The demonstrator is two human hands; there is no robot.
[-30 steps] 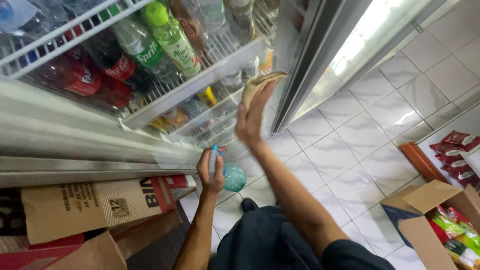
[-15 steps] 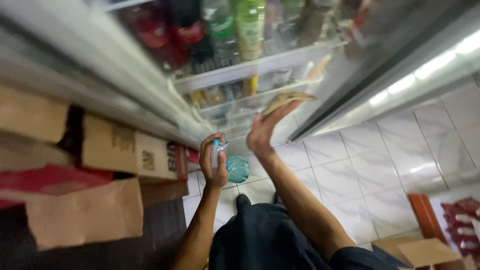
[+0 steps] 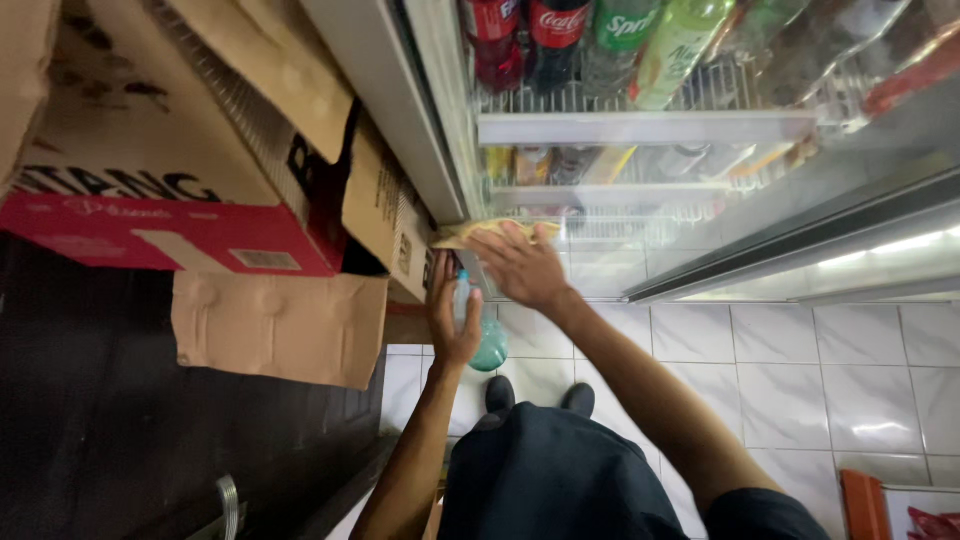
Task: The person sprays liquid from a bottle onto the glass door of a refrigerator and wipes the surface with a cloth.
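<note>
The spray bottle (image 3: 478, 325) is mostly hidden behind the left hand (image 3: 450, 325), which grips its neck; only the clear neck and rounded green base show. It points up toward the fridge. The right hand (image 3: 525, 265) presses a yellowish cloth (image 3: 475, 233) flat against the glass door (image 3: 640, 250), fingers spread.

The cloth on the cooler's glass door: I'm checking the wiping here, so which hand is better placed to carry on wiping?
Probably the right hand: it presses the yellowish cloth flat on the glass door. The left hand is busy gripping a spray bottle lower down.
</note>
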